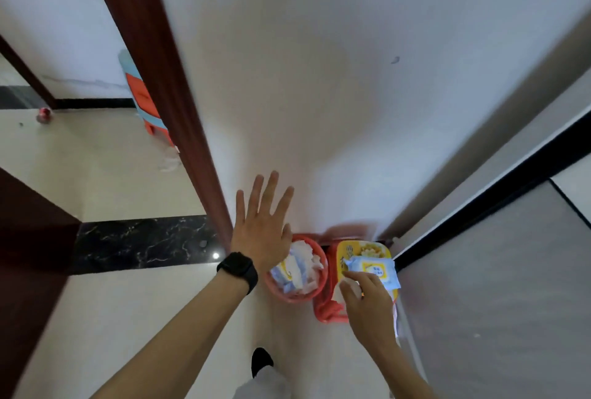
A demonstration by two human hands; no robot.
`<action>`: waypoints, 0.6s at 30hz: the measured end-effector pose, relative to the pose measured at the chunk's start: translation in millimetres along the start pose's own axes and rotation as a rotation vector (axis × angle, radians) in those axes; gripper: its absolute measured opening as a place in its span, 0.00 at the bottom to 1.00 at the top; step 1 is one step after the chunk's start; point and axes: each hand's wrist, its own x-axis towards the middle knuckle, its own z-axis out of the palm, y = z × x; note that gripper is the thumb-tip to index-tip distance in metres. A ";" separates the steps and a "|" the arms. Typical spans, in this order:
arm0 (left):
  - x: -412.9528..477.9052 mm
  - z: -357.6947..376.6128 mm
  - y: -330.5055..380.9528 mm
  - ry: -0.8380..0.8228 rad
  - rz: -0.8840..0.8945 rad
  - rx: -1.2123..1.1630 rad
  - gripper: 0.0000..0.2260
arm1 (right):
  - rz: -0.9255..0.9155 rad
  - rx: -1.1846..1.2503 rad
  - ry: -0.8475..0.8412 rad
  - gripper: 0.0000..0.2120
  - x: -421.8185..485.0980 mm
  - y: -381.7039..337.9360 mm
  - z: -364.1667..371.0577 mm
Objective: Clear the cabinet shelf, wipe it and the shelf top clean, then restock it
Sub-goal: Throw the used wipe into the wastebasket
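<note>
We have the wipes pack (374, 272) lying on the yellow box (361, 250), which sits in the corner by the wall (319, 110), just beside the red bin (295, 294); our guess is that it was parked there within reach of the cabinet (499, 286) at right, whose shelf we cannot see from here. Our right hand (367, 302) reaches down over the pack with its fingers (348, 275) curled at the near edge, touching it; whether they have closed on it we cannot tell. Our left hand (260, 229), watch (238, 270) at the wrist, is spread wide and flat toward the wall above the bin, holding nothing, probably for balance as we bend. The bin is full of crumpled white tissues (302, 259), likely spent wiping.
</note>
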 end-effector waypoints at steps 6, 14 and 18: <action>133.2 -13.7 -36.8 0.249 -0.021 0.121 0.37 | -0.043 0.039 0.051 0.05 111.0 -21.1 36.1; 209.8 33.5 -68.4 0.225 -0.131 0.188 0.36 | 0.048 -0.361 -0.615 0.25 225.3 48.7 110.6; 222.8 48.7 -71.9 0.238 -0.157 0.188 0.39 | -0.157 -0.631 -0.861 0.20 250.4 65.2 106.3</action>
